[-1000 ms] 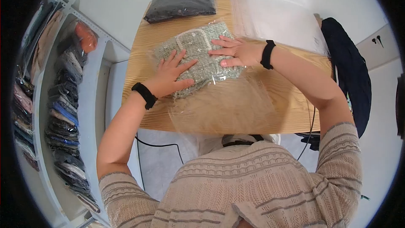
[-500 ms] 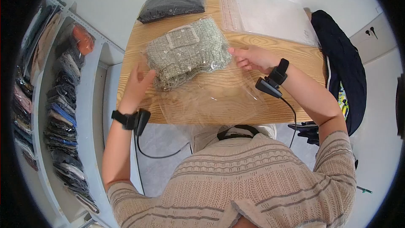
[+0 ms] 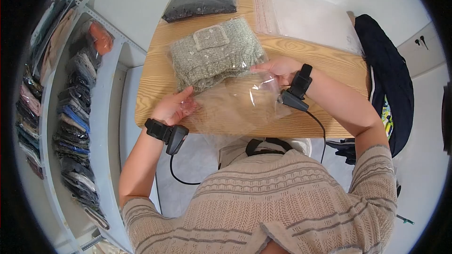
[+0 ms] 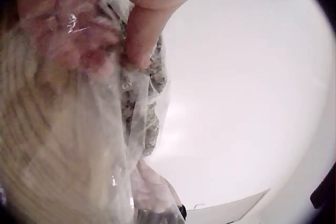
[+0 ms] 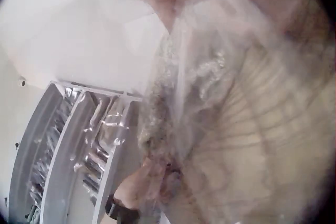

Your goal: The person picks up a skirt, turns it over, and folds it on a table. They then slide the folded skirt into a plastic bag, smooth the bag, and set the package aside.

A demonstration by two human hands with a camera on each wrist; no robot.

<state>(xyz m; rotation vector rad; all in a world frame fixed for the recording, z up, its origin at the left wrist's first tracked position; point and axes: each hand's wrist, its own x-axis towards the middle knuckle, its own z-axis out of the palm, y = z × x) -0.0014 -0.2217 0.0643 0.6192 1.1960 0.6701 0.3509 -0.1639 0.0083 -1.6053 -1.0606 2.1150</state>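
Observation:
A folded grey-green knit garment [image 3: 214, 54] with a pale-edged pocket flap lies inside a clear plastic bag [image 3: 235, 106] on the table. The bag's slack, unfilled end spreads toward the person's body. At the bag's left edge, the left hand [image 3: 173, 107] pinches the film, thumb above and fingers beneath; in the left wrist view its fingers show through the plastic. Across from it, the right hand [image 3: 281, 69] grips the right edge beside the garment's lower corner. Film blurs the right fingers [image 5: 268, 3] in the right wrist view.
A dark bagged garment [image 3: 202, 1] lies at the table's back left. Flat clear bags [image 3: 313, 19] are stacked at the back right. Dark navy cloth [image 3: 388, 80] hangs by the right edge. Shelves of bagged clothes [image 3: 75, 127] stand at left. Cables [image 3: 318, 124] trail from the wrist cameras.
Both hands lay flat on the bagged garment, then lifted off to its sides. Now they have come nearer the body and hold the edges of the bag's loose end, which is raised slightly.

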